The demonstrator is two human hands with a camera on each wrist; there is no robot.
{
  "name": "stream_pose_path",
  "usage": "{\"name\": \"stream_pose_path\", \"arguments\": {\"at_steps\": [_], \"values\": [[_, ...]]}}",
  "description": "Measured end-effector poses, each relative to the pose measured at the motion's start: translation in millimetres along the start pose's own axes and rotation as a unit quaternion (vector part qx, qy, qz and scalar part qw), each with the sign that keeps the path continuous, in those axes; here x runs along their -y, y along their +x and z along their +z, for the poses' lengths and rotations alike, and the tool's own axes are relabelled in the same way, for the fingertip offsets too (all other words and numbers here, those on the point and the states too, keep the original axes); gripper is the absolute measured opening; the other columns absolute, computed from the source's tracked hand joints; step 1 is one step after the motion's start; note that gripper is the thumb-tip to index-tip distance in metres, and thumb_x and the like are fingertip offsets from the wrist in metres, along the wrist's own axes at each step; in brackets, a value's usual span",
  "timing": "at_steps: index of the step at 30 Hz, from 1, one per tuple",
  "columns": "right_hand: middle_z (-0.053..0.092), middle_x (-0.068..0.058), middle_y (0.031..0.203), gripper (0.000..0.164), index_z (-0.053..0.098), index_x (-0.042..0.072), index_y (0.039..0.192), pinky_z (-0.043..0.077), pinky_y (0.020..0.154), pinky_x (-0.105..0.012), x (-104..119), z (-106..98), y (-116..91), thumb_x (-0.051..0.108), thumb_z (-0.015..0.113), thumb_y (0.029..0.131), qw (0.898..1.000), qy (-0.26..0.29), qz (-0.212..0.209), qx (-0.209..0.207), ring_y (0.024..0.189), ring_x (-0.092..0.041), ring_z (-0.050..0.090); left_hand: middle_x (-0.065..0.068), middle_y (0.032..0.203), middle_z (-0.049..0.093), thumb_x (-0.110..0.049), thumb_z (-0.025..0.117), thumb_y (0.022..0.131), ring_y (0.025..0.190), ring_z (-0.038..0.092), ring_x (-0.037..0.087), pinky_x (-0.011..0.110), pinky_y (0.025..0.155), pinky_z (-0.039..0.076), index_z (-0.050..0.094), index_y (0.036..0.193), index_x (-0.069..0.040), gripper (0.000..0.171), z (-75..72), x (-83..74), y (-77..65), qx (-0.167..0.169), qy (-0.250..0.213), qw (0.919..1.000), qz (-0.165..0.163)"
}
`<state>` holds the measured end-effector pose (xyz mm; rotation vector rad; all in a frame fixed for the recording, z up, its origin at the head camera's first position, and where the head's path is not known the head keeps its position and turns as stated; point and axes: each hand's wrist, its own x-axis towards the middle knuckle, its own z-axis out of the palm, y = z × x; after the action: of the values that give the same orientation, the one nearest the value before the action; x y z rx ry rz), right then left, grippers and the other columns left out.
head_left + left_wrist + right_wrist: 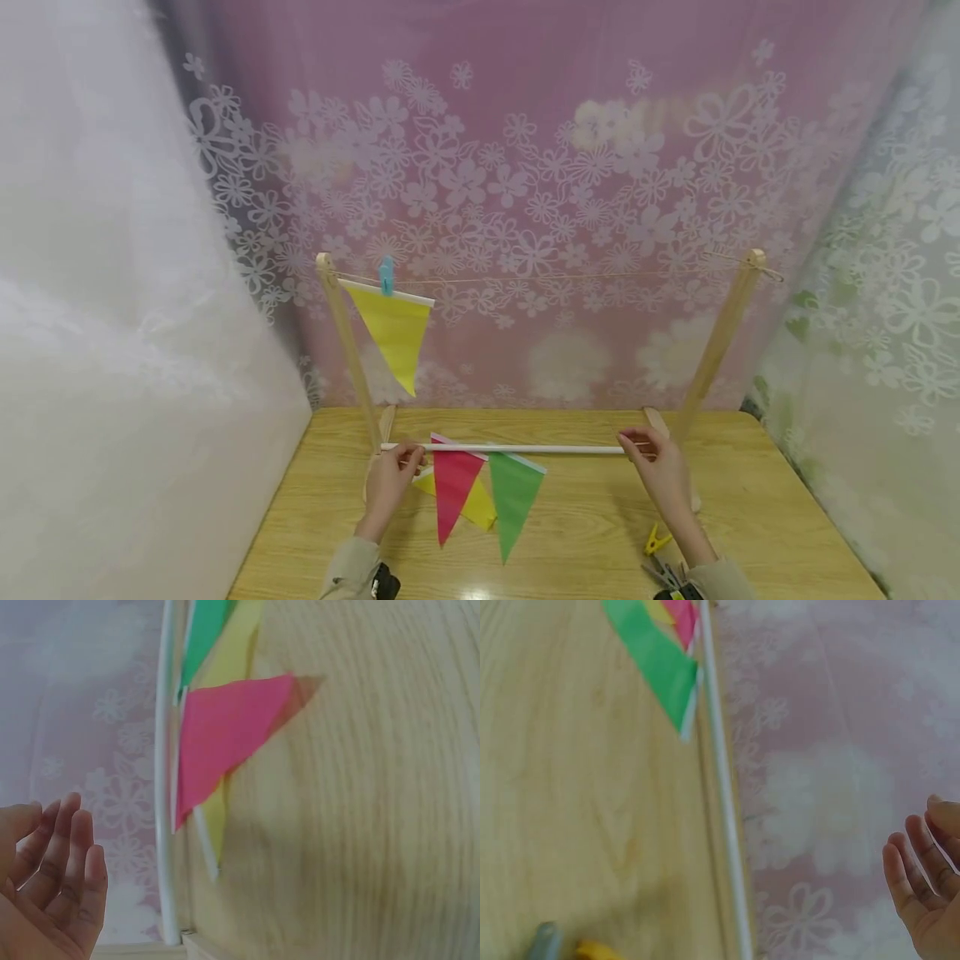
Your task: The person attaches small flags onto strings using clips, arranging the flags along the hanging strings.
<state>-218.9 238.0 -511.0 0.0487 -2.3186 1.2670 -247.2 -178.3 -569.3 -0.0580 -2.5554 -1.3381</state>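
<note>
In the head view my left hand hovers by the left end of a white rod, its fingers loosely bent. My right hand is held near the rod's right end, thumb and fingers a little apart. Both wrist views show nothing in the left hand or the right hand. A pink pennant and a green pennant lie by the rod, with a yellow pennant partly hidden under the pink one. Above, a blue clothespin holds another yellow pennant on a string.
The string spans a left wooden post and a right wooden post. A yellow clothespin and grey clothespins lie beside my right forearm. A flowered curtain hangs behind the wooden table.
</note>
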Motion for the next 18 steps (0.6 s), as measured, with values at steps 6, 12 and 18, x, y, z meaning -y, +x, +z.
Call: {"name": "stream_pose_path", "arguments": {"at_steps": [6, 12, 18], "values": [[0.073, -0.014, 0.092, 0.008, 0.075, 0.002, 0.099, 0.051, 0.062, -0.009, -31, -4, -18, 0.007, 0.074, 0.093, 0.999, -0.044, 0.004, 0.004, 0.073, -0.004, 0.066, 0.002, 0.083, 0.076, -0.019, 0.070, 0.098, 0.071, 0.070, 0.016, 0.027, 0.057, 0.054, 0.078, 0.099, -0.009, 0.014, 13.1, 9.1, -4.1, -0.002, 0.042, 0.9990, 0.014], [0.070, -0.013, 0.095, 0.011, 0.075, 0.003, 0.101, 0.054, 0.062, -0.017, -56, -9, -33, 0.011, 0.075, 0.093, 0.993, -0.092, 0.057, 0.043, 0.075, -0.013, 0.068, 0.005, 0.094, 0.076, -0.012, 0.074, 0.093, 0.083, 0.071, 0.025, 0.035, 0.068, 0.058, 0.077, 0.103, -0.006, 0.011, 27.5, 18.7, -13.3, 0.029, 0.103, 0.9912, 0.078], [0.074, -0.013, 0.097, 0.018, 0.073, -0.001, 0.108, 0.058, 0.066, -0.026, -75, -16, -44, 0.013, 0.071, 0.096, 0.980, -0.137, 0.101, 0.106, 0.080, -0.023, 0.070, 0.016, 0.111, 0.073, -0.010, 0.076, 0.091, 0.103, 0.067, 0.038, 0.051, 0.088, 0.056, 0.074, 0.111, -0.002, 0.022, 41.3, 23.6, -23.2, 0.067, 0.159, 0.9782, 0.115]]}}
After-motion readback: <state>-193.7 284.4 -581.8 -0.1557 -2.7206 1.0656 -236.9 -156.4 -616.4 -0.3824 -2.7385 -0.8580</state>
